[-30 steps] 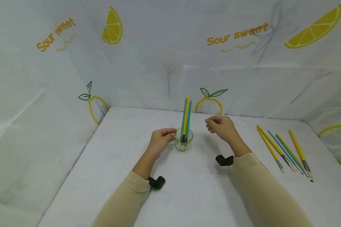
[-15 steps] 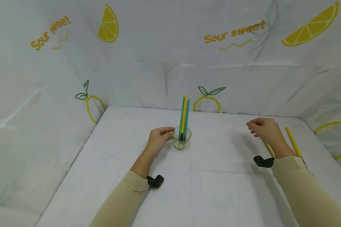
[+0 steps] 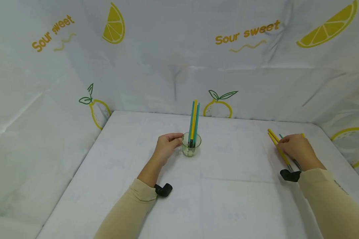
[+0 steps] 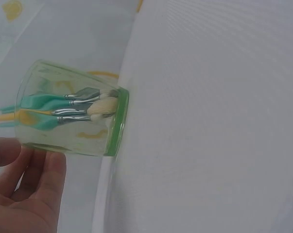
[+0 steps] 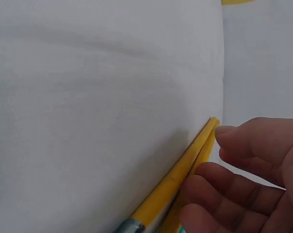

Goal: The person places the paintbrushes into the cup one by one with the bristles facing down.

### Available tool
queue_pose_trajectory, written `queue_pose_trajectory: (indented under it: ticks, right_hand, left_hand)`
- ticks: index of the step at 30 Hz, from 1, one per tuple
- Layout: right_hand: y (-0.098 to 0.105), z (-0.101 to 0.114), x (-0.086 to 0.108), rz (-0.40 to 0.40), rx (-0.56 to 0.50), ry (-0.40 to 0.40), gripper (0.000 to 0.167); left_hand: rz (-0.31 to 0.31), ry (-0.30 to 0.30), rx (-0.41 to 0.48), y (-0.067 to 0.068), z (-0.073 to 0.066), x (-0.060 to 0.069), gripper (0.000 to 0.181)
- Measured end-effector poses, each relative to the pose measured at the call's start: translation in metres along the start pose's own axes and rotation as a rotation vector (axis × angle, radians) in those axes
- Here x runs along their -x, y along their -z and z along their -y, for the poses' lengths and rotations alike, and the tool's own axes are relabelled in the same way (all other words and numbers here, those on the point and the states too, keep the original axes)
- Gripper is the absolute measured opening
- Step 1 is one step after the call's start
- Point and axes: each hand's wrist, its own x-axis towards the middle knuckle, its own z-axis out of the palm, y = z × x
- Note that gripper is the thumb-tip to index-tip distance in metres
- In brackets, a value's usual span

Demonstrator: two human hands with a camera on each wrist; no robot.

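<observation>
A clear green-tinted glass cup point(image 3: 190, 153) point(image 4: 95, 141) stands upright on the table, holding several teal and yellow brushes point(image 3: 193, 122) point(image 4: 63, 116), bristles down. My left hand point(image 3: 164, 149) point(image 4: 29, 194) pinches its rim from the left with thumb and fingertips. On the right, my right hand point(image 3: 299, 151) point(image 5: 255, 179) is low over loose brushes, fingers loosely bent and touching or very close to two yellow handles point(image 3: 282, 154) point(image 5: 173, 177); nothing is seen gripped. The hand and wrist hide other brushes there.
The white-covered table point(image 3: 227, 199) ends at a pale cloth backdrop point(image 3: 155, 83) with lemon prints. Another yellow handle tip point(image 3: 302, 135) shows just beyond my right hand. Black wrist-mounted pieces point(image 3: 163, 190) sit at both cuffs.
My right hand has moved from near the cup to the right and down onto the loose brushes. My left hand has stayed at the cup; the view has shifted slightly.
</observation>
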Motion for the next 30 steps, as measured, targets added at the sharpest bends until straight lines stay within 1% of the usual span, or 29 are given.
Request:
queue_pose_trajectory:
  ticks: [4,7,11,13,14,17,19,21,27,30]
  right_hand:
    - [-0.003,-0.003,-0.002,0.033,0.039,0.031,0.037]
    - [-0.005,-0.002,-0.004,0.047,0.030,0.006,0.034]
    - [-0.008,0.001,-0.005,0.045,-0.004,-0.043,0.028]
    - [-0.009,0.002,-0.005,0.038,-0.009,-0.045,0.024]
    - [-0.009,0.003,-0.006,0.035,-0.010,-0.047,0.023]
    - [-0.009,0.005,-0.006,0.026,-0.009,-0.047,0.020]
    - [-0.010,0.005,-0.006,0.027,-0.009,-0.049,0.020]
    - [-0.010,0.005,-0.006,0.026,-0.005,-0.043,0.020]
    - [-0.009,0.006,-0.004,0.024,0.038,0.001,0.023]
    - [-0.009,0.008,-0.001,0.018,0.063,0.022,0.026]
  left_hand:
    - [0.006,-0.004,0.009,0.001,0.000,0.000,0.024]
    - [0.014,-0.005,0.015,0.001,0.000,0.000,0.025]
    - [0.027,0.004,0.022,0.001,-0.001,0.001,0.028]
    - [0.034,0.010,0.024,0.001,-0.008,0.005,0.028]
    - [0.037,0.015,0.022,0.002,-0.008,0.005,0.029]
    - [0.044,0.024,0.016,0.003,-0.009,0.005,0.029]
    - [0.044,0.022,0.017,0.003,-0.006,0.002,0.030]
    - [0.038,0.018,0.021,0.003,-0.002,0.000,0.029]
    - [0.014,0.011,0.021,0.001,-0.001,0.001,0.025]
    - [0.011,0.005,0.012,0.000,-0.002,0.001,0.025]
